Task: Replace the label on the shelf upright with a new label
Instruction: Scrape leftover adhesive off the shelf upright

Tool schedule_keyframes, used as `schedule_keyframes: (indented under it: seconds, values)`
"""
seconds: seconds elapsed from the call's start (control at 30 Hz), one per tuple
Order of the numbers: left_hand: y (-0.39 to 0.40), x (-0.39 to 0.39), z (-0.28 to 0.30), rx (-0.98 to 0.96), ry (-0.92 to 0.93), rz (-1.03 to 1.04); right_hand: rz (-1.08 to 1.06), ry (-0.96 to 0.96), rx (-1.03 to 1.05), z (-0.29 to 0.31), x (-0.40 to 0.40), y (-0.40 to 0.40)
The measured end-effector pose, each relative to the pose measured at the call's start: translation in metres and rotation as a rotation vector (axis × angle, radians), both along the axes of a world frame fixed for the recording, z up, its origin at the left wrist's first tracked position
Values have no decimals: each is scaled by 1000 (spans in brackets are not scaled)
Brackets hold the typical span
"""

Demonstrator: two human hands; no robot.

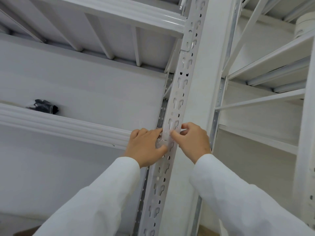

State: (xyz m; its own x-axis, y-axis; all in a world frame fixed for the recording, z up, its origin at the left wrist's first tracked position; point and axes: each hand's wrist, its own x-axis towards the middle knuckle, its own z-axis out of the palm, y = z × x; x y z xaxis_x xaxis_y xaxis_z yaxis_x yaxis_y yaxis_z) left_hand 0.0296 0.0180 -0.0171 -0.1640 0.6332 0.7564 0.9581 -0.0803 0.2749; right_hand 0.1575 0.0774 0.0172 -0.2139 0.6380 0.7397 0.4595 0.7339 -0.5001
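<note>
A white perforated shelf upright runs from the bottom centre up to the top of the view. A pale, nearly white label lies across its face at hand height. My left hand rests on the upright's left edge, with fingertips and thumb pressed against the label. My right hand comes from the right, its thumb and forefinger pinching at the label's right part. Both arms wear white sleeves. The label's edges are hard to tell from the white metal.
A white shelf beam joins the upright from the left, with a black bundle lying on the shelf behind it. Another beam crosses above. More white shelving stands to the right, with a white roll on a high shelf.
</note>
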Motion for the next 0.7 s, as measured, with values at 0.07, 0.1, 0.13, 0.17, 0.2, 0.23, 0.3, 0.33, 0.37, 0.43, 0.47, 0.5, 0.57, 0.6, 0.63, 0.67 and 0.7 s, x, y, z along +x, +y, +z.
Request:
schedule_keyframes:
  seconds: [0.07,0.1,0.13,0.17,0.2,0.23,0.3,0.33,0.37,0.43,0.47,0.5,0.57,0.6,0.63,0.67,0.7]
  values:
    - [0,0,-1,13,4,-8,-21,0,1,2,-1,-2]
    - [-1,0,-1,20,7,-8,-22,-1,-5,3,-1,-2]
    - [-1,-1,-1,26,8,-7,-22,-5,-7,4,-1,-3]
    - [0,-1,-1,30,8,-5,-27,-10,-3,5,-2,-4]
    - [0,-1,-1,28,5,1,-41,-21,8,5,-3,-5]
    - [0,0,-1,28,4,7,-60,-34,24,6,-5,-6]
    - [1,0,-2,42,4,5,-96,-52,52,5,-8,-7]
    - [1,0,-2,45,5,4,-111,-57,60,5,-9,-6]
    - [1,0,-2,44,5,6,-132,-63,67,5,-10,-5]
    - [2,0,-3,28,12,12,-193,-73,78,6,-10,-2]
    - [2,0,-3,24,15,15,-207,-61,77,5,-9,0]
    - [2,0,-3,27,20,15,-199,-38,73,4,-8,2]
    - [3,-2,-3,35,18,4,-142,8,65,0,-4,10]
    - [3,-3,-3,34,18,-2,-109,41,49,-2,-1,13]
    - [4,-4,-3,34,20,-8,-80,83,29,-3,4,16]
    - [4,-5,-3,41,23,-13,-56,131,9,-3,8,17]
    - [5,-6,-3,50,28,-14,-36,173,2,-3,11,18]
